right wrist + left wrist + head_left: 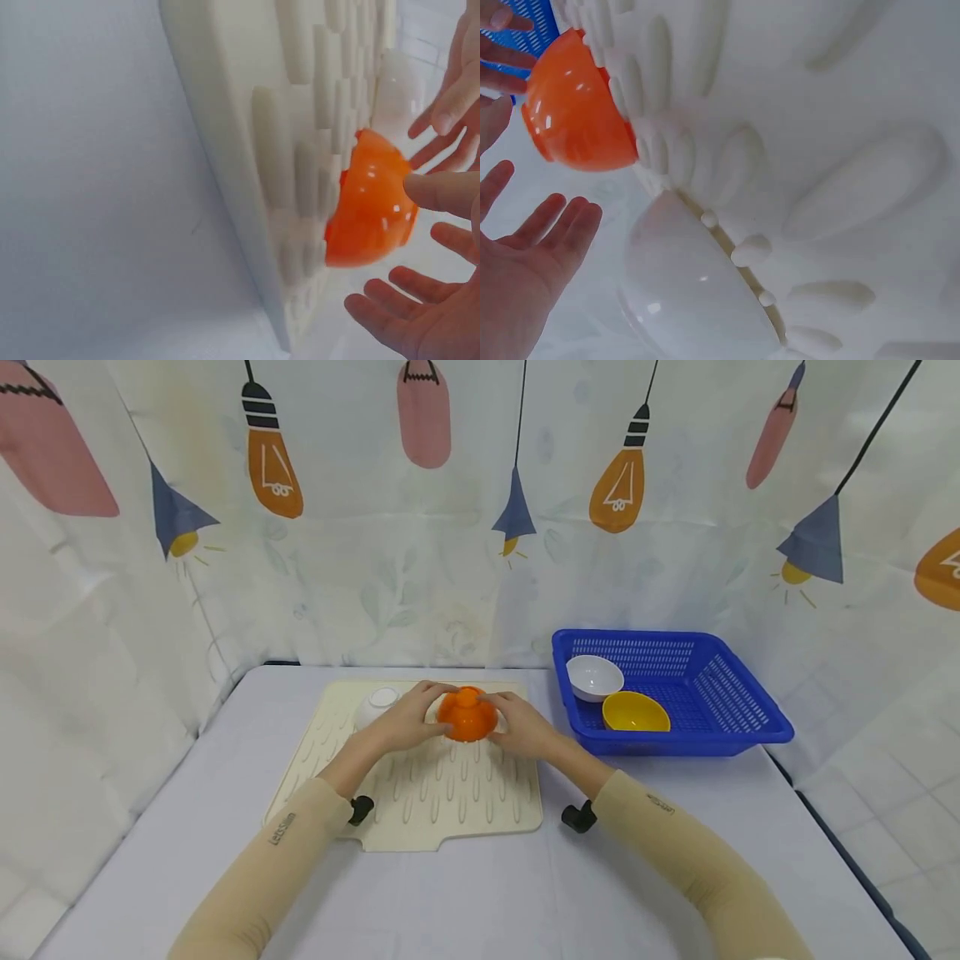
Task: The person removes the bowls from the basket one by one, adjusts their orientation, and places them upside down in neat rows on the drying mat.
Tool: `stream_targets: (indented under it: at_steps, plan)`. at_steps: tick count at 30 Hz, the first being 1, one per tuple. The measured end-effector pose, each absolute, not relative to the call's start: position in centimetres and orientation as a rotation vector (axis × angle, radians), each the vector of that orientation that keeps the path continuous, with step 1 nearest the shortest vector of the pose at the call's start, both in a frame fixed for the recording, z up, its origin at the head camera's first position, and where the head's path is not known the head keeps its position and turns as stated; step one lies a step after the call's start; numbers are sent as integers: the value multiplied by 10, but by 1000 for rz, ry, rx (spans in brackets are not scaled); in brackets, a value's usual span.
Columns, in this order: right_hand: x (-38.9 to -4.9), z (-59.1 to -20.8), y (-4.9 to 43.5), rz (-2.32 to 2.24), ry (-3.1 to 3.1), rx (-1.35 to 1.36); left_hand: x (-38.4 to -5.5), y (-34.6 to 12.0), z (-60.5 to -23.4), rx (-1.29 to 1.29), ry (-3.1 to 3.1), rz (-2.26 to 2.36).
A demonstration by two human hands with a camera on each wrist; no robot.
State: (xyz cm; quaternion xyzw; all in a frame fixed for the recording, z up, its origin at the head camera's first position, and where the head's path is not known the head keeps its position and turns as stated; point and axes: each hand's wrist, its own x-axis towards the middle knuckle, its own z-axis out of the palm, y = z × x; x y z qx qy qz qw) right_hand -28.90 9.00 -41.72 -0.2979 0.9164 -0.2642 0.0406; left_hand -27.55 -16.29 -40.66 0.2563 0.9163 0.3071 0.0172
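Observation:
An orange bowl (468,717) lies upside down on a cream drying mat (442,802), its foot facing up. On its left side is my left hand (406,720), fingers spread and, in the left wrist view, apart from the bowl. My right hand (525,727) is on the other side with loosely extended fingers; in the right wrist view its thumb (442,191) overlaps the bowl's edge. Nothing is gripped by either hand. A white bowl (682,285), also upside down on the mat, sits left of the orange one and is partly behind my left hand in the head view.
A blue perforated basket (735,693) stands at the back right of the white-covered table (480,902). Inside it are a white bowl (595,677) and a yellow bowl (636,713), both facing up. A printed curtain (450,585) hangs directly behind the table.

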Motion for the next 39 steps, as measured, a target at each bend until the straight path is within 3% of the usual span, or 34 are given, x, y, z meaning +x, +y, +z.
stream_targets:
  at_steps: [12,25,32,39]
  plan:
    - [-260,-386,113,-844,2745,-983,-253,-195,-395,697,2898,1106]
    - [-257,-357,158,-1081,2756,-943,-242,-239,-393,550,2954,1298]
    - [-261,-341,184,-1144,2808,-938,-235,-263,-398,327,2926,1348]
    - [-272,-332,217,-1139,2839,-737,-229,-283,-402,38,2888,1288]
